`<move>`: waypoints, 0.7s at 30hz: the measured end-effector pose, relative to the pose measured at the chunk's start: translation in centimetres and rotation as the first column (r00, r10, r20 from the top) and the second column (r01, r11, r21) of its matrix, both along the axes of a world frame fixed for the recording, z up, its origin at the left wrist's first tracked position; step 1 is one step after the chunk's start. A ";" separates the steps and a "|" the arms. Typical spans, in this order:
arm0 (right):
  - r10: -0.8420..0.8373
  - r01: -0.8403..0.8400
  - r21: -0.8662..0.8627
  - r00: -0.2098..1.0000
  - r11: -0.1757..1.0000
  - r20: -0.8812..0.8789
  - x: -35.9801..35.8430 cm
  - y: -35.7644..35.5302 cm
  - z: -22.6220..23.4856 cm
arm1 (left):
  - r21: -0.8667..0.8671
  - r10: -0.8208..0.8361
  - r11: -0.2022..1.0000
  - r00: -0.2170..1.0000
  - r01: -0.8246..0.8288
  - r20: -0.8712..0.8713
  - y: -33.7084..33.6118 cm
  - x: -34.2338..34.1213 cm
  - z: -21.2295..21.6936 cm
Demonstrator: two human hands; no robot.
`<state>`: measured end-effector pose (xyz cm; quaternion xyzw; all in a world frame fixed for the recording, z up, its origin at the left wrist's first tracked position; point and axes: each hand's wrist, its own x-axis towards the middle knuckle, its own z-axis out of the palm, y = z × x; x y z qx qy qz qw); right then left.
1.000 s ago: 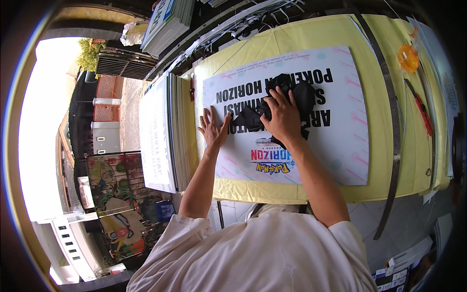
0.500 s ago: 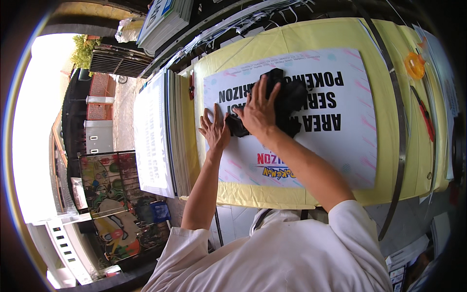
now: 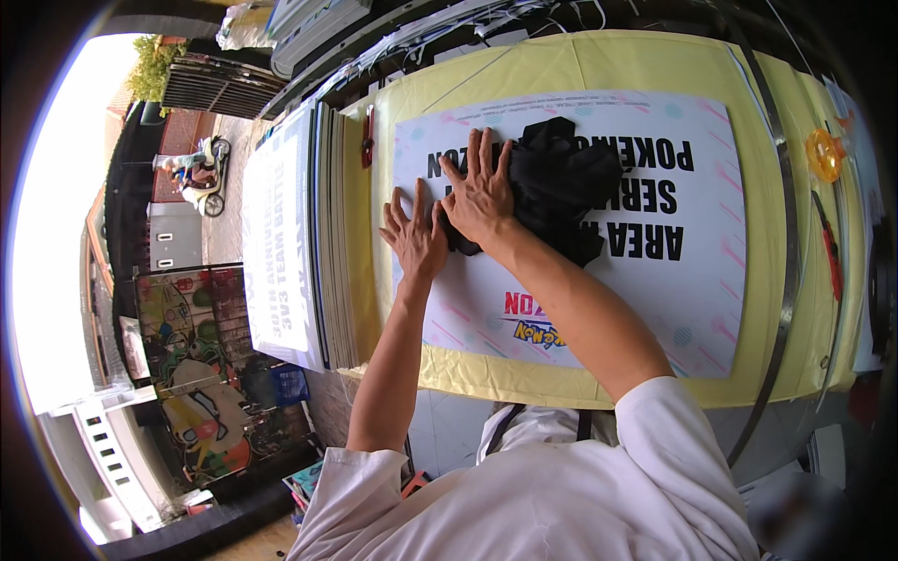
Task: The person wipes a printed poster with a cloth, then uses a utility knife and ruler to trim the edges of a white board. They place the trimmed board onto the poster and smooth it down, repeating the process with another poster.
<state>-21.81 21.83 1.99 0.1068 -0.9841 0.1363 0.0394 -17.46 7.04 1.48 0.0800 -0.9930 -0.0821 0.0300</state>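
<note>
A white printed board (image 3: 655, 309) with black lettering, seen upside down, lies flat on a yellow-covered table (image 3: 468, 374). Near its left edge my left hand (image 3: 414, 234) rests palm down, fingers spread. Just right of it, my right hand (image 3: 482, 192) also lies flat with fingers stretched out. A crumpled black cloth (image 3: 561, 178) sits on the board against my right hand's far side, its lower part reaching between both hands. Neither hand grips the cloth; the palms' undersides are hidden.
Left of the table stands a stack of printed boards (image 3: 285, 243). A long metal straightedge (image 3: 781, 234), a red-handled cutter (image 3: 830, 248) and an orange tape dispenser (image 3: 825, 154) lie to the right. Another red cutter (image 3: 368, 137) lies by the left edge. Outside, a person rides a scooter (image 3: 206, 178).
My right hand has shifted left over the board, off most of the black cloth and closer to my left hand. A scooter has come into view outside. The head view has turned slightly.
</note>
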 end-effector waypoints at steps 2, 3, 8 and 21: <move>0.011 -0.011 -0.020 1.000 1.000 -0.014 0.0 0.1 0.1 | 0.004 0.000 1.000 1.000 0.000 -0.005 0.1 -0.1 0.1; 0.015 -0.015 -0.030 1.000 0.999 -0.015 -0.1 0.2 0.2 | 0.003 0.004 1.000 1.000 -0.004 -0.006 0.2 -0.1 0.1; 0.050 -0.051 -0.066 0.999 0.996 -0.014 -0.2 0.3 0.5 | -0.008 -0.001 1.000 1.000 0.001 -0.018 0.4 -0.1 0.1; 0.149 -0.151 -0.081 0.988 0.985 -0.030 -4.5 1.2 -0.1 | -0.007 0.025 1.000 0.998 -0.026 -0.064 0.2 -0.1 -0.5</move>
